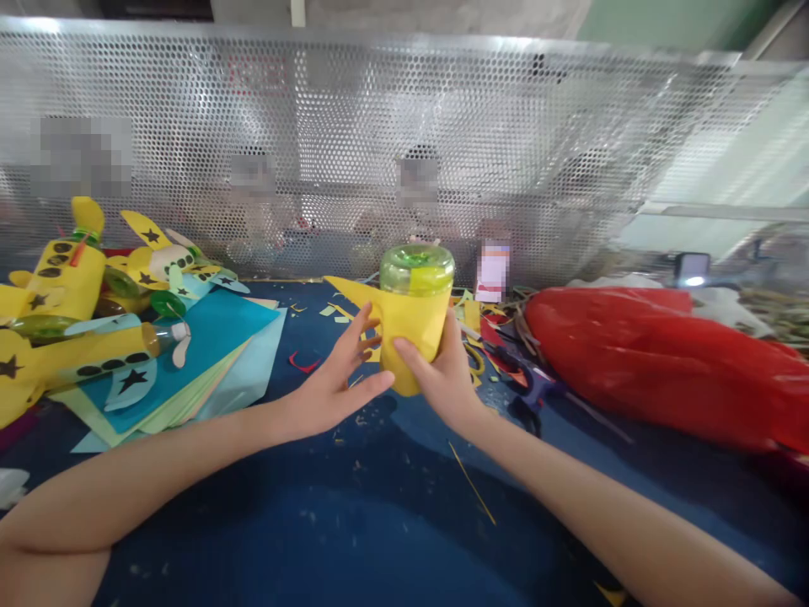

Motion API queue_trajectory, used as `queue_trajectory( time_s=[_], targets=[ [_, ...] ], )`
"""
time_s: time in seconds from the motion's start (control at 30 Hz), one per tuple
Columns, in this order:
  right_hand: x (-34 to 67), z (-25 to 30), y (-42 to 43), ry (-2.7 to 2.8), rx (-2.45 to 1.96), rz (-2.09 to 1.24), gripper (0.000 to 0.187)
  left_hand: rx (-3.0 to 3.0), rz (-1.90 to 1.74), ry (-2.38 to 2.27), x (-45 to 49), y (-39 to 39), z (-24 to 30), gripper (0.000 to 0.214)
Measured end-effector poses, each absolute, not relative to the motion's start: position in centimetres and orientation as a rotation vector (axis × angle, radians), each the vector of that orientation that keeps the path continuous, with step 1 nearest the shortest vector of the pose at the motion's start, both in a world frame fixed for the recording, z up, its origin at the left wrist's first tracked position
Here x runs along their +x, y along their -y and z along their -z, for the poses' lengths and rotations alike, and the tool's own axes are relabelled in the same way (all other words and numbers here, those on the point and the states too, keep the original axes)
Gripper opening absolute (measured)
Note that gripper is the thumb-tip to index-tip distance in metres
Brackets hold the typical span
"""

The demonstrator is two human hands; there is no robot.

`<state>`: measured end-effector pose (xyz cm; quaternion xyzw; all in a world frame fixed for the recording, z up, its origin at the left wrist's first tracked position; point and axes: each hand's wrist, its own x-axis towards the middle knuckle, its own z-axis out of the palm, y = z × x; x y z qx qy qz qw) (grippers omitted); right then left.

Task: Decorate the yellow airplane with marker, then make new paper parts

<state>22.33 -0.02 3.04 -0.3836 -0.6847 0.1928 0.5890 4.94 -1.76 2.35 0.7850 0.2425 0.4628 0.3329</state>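
A person's right hand grips a translucent green plastic container wrapped in smooth yellow paper, the thumb pressed flat across the front and the other fingers curled around the far side, largely hidden. The container stands nearly upright between the two hands, its rounded, glossy end above the fingertips; one pointed tongue of the paper juts out over the left hand. That hand's fingers are spread, thumb well apart, just beside the wrap; whether they touch it cannot be told. Left of those fingers, flat sheets of colored paper lie fanned beneath plastic-bottle airplanes trimmed with black stars. Beyond the right fingers bulges a crinkled, shiny red plastic bag. Cut scraps litter the blue tabletop behind the right hand, before a perforated metal screen.
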Motion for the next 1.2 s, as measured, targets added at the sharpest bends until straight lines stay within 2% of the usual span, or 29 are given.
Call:
queue_trajectory(
  time_s=[0.1,0.2,0.37,0.53,0.83,1.2],
  targets=[
    [22.0,-3.0,1.0,1.615,-0.905,-0.408,0.055,1.926,-1.232,-0.573,5.4,2.5,-2.5,0.076],
    [21.9,-3.0,1.2,1.636,-0.916,-0.36,0.058,1.937,-1.316,-0.708,5.3,3.2,-3.2,0.078],
    [21.9,-2.7,1.2,1.639,-0.942,-0.317,0.053,2.397,-1.524,-1.155,4.5,3.4,-3.9,0.077],
    [21.5,-2.5,1.2,1.613,-0.924,-0.39,0.049,2.658,-1.454,-1.158,4.8,3.8,-3.3,0.079],
    [20.4,-1.9,2.2,1.52,-0.843,-0.795,0.043,2.144,-1.198,-0.833,5.5,4.1,-1.8,0.078],
    [20.5,-2.3,3.6,1.67,-0.773,-0.646,0.059,1.812,-1.299,-0.671,6.2,5.1,-3.8,0.091]
  ],
)
